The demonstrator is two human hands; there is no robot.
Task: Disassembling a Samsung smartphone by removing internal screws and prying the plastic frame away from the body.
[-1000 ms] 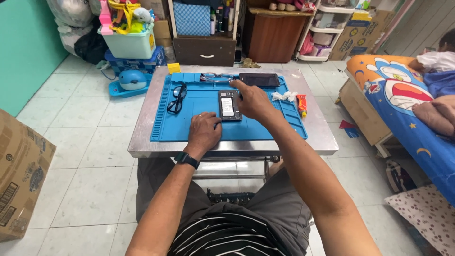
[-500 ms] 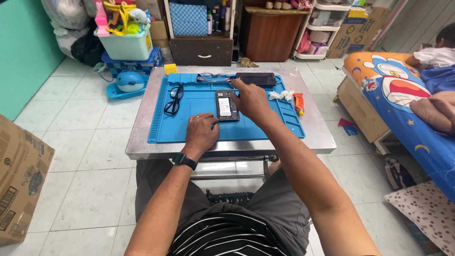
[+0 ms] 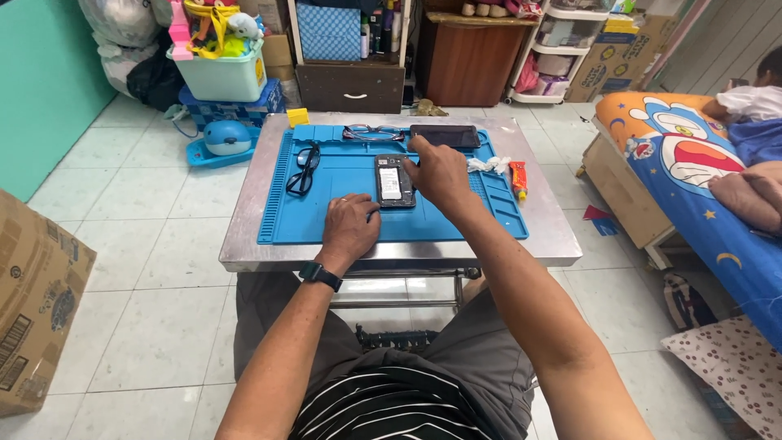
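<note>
A blue work mat (image 3: pixel 342 175) covers a small metal table (image 3: pixel 244 253). In the mat's middle lies an opened dark phone (image 3: pixel 393 181), its insides facing up. My left hand (image 3: pixel 349 226) rests flat on the mat just left of and below the phone, fingers loosely curled, a black watch on the wrist. My right hand (image 3: pixel 436 171) hovers at the phone's right edge, index finger stretched toward a second black phone (image 3: pixel 445 135) at the mat's far edge. Neither hand holds anything that I can see.
Black glasses (image 3: pixel 301 169) lie on the mat's left; another pair (image 3: pixel 373 132) sits at the far edge. A white tissue (image 3: pixel 487 165) and an orange tool (image 3: pixel 518 178) lie on the right. A cardboard box (image 3: pixel 37 301) stands left, a bed (image 3: pixel 700 171) right, storage bins behind.
My right hand has shifted slightly, its index finger now reaching toward the far black phone. The camera view has tilted a little; my left hand stays in place.
</note>
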